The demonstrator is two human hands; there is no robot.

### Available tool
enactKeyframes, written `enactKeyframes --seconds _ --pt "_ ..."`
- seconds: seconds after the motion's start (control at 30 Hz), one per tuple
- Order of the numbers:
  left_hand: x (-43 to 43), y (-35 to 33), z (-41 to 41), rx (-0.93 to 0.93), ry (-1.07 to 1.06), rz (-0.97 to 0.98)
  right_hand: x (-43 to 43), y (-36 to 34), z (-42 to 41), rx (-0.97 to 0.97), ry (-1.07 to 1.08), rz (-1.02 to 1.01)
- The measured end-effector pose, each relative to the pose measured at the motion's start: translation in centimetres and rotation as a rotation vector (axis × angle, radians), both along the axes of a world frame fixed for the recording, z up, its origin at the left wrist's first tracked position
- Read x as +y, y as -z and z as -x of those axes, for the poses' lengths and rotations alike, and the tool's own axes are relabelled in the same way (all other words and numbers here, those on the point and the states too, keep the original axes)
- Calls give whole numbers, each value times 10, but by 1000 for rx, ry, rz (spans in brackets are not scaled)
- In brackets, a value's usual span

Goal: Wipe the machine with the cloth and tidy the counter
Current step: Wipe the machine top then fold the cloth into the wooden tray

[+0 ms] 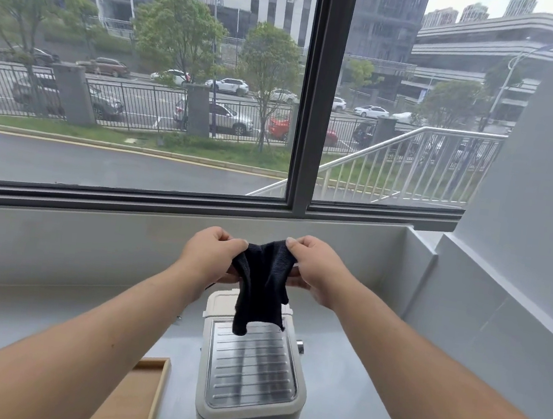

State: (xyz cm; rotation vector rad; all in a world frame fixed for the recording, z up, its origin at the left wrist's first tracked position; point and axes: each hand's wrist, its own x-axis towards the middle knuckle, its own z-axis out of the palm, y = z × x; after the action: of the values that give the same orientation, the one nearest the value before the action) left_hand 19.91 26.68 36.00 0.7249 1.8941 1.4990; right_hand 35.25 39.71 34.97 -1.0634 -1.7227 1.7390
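A dark knitted cloth hangs in the air between both hands. My left hand pinches its left top corner and my right hand pinches its right top corner. The cloth's lower end dangles just above the back of a cream-white machine. The machine stands on the grey counter below my hands, with a ribbed metal top plate, a row of buttons on its front and a knob on its right side.
A wooden tray lies on the counter left of the machine, partly hidden by my left forearm. A low white wall and a large window run behind the counter. A white wall closes the right side.
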Motion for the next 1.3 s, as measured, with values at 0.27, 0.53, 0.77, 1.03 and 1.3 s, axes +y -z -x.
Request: enactKeyframes --seconds 0.27,0.53,0.77,1.03,1.3 --pt "24 -15 -26 -6 19 -28 8 -8 11 11 -221 -123" --pt "35 -25 -37 16 -45 -29 20 -13 20 9 -380 -190" --pt "16 -19 -24 258 -127 18 18 -5 39 75 -358 -276" --pt "-25 4 3 94 -274 191 7 5 60 275 -448 62" --pt "-38 28 26 -240 -143 29 -6 3 86 419 -387 334"
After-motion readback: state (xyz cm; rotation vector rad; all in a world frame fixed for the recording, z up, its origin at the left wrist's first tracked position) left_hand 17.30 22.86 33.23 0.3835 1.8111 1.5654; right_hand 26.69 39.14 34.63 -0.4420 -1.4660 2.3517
